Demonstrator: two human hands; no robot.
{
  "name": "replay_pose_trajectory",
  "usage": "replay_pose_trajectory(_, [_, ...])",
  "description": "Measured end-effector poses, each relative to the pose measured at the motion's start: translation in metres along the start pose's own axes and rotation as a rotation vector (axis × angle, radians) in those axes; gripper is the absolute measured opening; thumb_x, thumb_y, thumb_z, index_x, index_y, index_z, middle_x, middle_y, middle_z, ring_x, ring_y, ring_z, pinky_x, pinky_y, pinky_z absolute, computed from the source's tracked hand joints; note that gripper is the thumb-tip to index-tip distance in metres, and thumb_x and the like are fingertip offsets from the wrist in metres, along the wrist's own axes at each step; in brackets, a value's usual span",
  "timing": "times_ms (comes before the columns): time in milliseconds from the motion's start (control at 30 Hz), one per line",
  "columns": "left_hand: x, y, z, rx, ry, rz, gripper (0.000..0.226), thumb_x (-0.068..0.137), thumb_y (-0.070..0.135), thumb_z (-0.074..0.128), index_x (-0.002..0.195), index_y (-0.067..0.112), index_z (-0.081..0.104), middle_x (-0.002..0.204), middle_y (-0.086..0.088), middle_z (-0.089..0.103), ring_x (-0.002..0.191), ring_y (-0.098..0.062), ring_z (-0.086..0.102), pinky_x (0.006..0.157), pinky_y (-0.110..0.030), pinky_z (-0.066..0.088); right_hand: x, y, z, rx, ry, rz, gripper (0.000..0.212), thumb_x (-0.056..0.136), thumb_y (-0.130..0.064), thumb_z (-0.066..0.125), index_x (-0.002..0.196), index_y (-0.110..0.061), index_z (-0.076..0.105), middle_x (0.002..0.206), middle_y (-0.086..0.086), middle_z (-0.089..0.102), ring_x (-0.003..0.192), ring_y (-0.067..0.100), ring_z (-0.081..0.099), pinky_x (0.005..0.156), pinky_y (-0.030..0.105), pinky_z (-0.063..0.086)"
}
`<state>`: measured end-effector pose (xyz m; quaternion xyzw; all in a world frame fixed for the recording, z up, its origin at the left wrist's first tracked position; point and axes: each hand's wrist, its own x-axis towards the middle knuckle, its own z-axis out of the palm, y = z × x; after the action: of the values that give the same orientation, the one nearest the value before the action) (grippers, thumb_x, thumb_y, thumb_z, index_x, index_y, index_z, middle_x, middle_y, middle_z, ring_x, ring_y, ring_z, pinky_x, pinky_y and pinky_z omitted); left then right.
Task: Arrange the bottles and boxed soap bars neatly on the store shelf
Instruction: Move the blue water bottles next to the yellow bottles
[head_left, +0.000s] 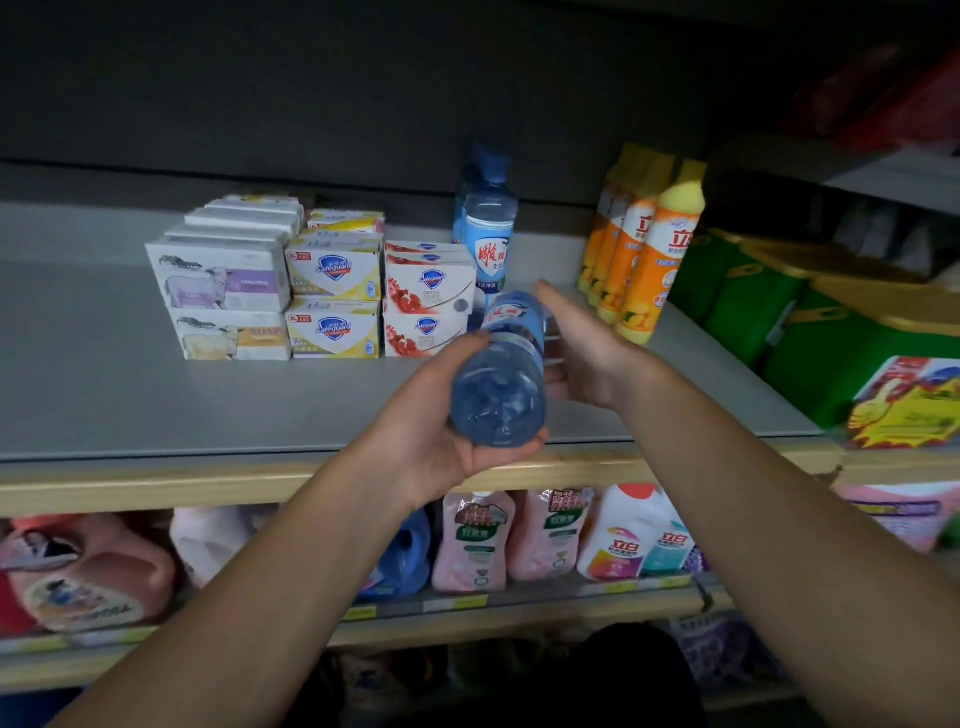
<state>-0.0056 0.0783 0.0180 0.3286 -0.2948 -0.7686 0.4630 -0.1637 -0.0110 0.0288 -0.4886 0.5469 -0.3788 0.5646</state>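
My left hand (436, 415) grips a blue bottle (506, 374) near its base; the bottle is tipped over, base toward me and top pointing into the grey shelf (104, 374). Flat against the bottle's right side, my right hand (582, 353) has its fingers straight. Two more blue bottles (485, 228) stand upright behind it. Left of them, boxed soap bars are stacked in rows: white sheep boxes (223, 296), yellow Safeguard boxes (335, 301), red Safeguard boxes (428, 301). Several orange bottles (639, 244) stand in a row at the right.
Green packs with gold lids (789, 312) fill the shelf's right end, one with a yellow promo tag (904, 405). The shelf has a wooden front edge (156, 483). Below it, pink, blue and white detergent bottles (550, 535) line the lower shelf.
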Motion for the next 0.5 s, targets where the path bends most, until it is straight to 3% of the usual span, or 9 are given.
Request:
replay_pose_trajectory(133, [0.0, 0.002, 0.01, -0.182, -0.021, -0.05, 0.044, 0.059, 0.037, 0.071, 0.088, 0.005, 0.075, 0.092, -0.018, 0.072, 0.074, -0.031, 0.07, 0.056, -0.04, 0.059, 0.001, 0.016, -0.012, 0.185, -0.125, 0.052, 0.061, 0.089, -0.069, 0.045, 0.113, -0.016, 0.065, 0.081, 0.004, 0.074, 0.074, 0.017, 0.073, 0.062, 0.029, 0.057])
replay_pose_trajectory(200, [0.002, 0.0, 0.013, -0.173, -0.068, -0.05, 0.037, 0.06, 0.037, 0.072, 0.075, 0.003, 0.078, 0.092, -0.018, 0.072, 0.075, -0.032, 0.071, 0.057, -0.039, 0.059, 0.001, 0.018, -0.012, 0.245, -0.144, 0.041, 0.058, 0.086, -0.066, 0.052, 0.116, -0.018, 0.066, 0.094, 0.005, 0.071, 0.089, 0.021, 0.068, 0.074, 0.033, 0.058])
replay_pose_trajectory(267, [0.006, -0.002, 0.015, -0.118, -0.099, -0.063, 0.043, 0.063, 0.039, 0.069, 0.083, 0.002, 0.078, 0.094, -0.02, 0.072, 0.076, -0.034, 0.071, 0.058, -0.041, 0.059, 0.001, 0.016, -0.012, 0.292, -0.122, 0.004, 0.055, 0.087, -0.061, 0.054, 0.117, -0.016, 0.067, 0.098, 0.007, 0.07, 0.092, 0.023, 0.067, 0.082, 0.037, 0.056])
replay_pose_trajectory(367, [0.011, -0.003, 0.011, 0.038, -0.061, -0.075, 0.059, 0.064, 0.041, 0.066, 0.112, 0.006, 0.066, 0.099, -0.022, 0.072, 0.078, -0.037, 0.071, 0.058, -0.042, 0.059, -0.005, 0.007, -0.018, 0.352, 0.05, -0.113, 0.038, 0.089, -0.052, 0.06, 0.101, -0.017, 0.066, 0.09, 0.008, 0.073, 0.074, 0.019, 0.074, 0.062, 0.035, 0.058])
replay_pose_trajectory(433, [0.017, -0.007, 0.007, 0.262, 0.007, 0.033, 0.046, 0.071, 0.036, 0.069, 0.111, 0.013, 0.066, 0.095, -0.016, 0.072, 0.079, -0.033, 0.07, 0.059, -0.041, 0.058, -0.011, -0.001, -0.027, 0.282, 0.19, -0.235, 0.032, 0.086, -0.048, 0.067, 0.102, -0.021, 0.062, 0.094, 0.007, 0.072, 0.072, 0.019, 0.075, 0.058, 0.035, 0.058])
replay_pose_trajectory(500, [0.024, -0.015, 0.005, 0.508, 0.102, 0.238, 0.025, 0.08, 0.034, 0.069, 0.1, 0.02, 0.069, 0.091, -0.009, 0.073, 0.076, -0.022, 0.071, 0.064, -0.039, 0.059, -0.018, -0.007, -0.034, 0.183, 0.287, -0.343, 0.038, 0.076, -0.051, 0.072, 0.099, -0.024, 0.058, 0.095, 0.004, 0.07, 0.072, 0.017, 0.075, 0.055, 0.034, 0.058])
